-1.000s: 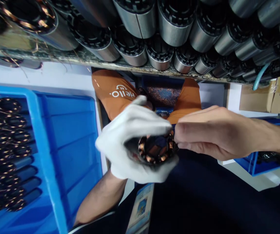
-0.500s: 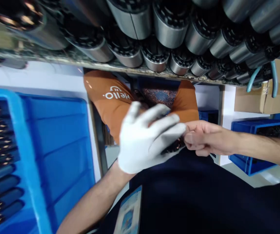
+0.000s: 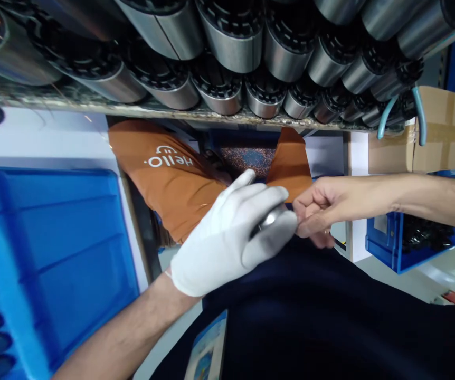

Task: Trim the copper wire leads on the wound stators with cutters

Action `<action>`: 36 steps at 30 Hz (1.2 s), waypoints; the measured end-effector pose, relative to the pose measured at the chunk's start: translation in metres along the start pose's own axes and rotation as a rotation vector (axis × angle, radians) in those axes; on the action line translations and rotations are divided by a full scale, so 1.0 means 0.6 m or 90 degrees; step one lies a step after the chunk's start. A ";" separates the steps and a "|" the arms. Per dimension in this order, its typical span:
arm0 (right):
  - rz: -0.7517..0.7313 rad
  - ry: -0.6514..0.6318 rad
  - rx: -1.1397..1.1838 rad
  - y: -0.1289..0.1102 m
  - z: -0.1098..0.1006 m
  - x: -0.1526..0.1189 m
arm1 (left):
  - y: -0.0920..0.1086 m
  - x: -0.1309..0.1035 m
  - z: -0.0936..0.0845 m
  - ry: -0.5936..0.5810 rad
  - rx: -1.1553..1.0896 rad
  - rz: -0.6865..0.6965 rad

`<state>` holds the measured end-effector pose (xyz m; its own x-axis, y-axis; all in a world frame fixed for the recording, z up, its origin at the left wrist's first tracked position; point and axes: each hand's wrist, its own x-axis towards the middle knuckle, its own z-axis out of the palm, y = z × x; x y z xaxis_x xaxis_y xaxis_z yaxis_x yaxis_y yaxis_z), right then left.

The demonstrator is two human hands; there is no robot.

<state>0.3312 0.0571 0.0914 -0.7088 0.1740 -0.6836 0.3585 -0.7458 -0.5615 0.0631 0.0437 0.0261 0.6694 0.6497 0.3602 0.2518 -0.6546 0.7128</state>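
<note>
My left hand [image 3: 237, 232], in a white glove, is wrapped round a shiny metal cylinder [image 3: 272, 217], most of it hidden by the fingers. It is over my lap, in front of the orange trouser legs [image 3: 168, 184]. Close against the gloved fingertips, my bare right hand [image 3: 318, 211] has its thumb and fingers pinched together at the end of the cylinder. Whatever lies in that pinch is too small or hidden to tell.
Several metal cylinders with black slotted ends [image 3: 231, 47] stand along a bench edge [image 3: 164, 110] above my lap. At left is a blue crate [image 3: 77, 248]. Light-blue plier handles [image 3: 419, 116], a cardboard box [image 3: 441, 132] and a blue bin [image 3: 386, 243] are at right.
The gloved hand has turned, and the metal side of the cylinder now shows between its fingers. My right hand has tilted its fingers downward. The view has shifted slightly.
</note>
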 end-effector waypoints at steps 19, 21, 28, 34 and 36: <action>-0.216 0.171 -0.184 0.038 0.027 -0.002 | 0.003 0.018 0.004 0.006 0.025 0.022; -0.341 0.279 -0.445 0.048 0.037 0.003 | 0.003 0.013 0.010 -0.086 -0.147 -0.106; -0.416 0.572 -0.797 0.069 0.009 -0.100 | -0.004 0.024 0.007 -0.227 -0.435 -0.366; -0.035 1.045 -0.686 0.064 -0.110 -0.181 | 0.000 0.034 0.004 -0.181 -0.322 -0.354; 0.002 1.056 -0.683 0.062 -0.149 -0.179 | -0.003 0.026 0.005 -0.215 -0.285 -0.353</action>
<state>0.4747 0.0678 0.1020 0.2304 0.9730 -0.0157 0.9646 -0.2305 -0.1278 0.0755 0.0539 0.0287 0.7227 0.6366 -0.2692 0.3532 -0.0053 0.9355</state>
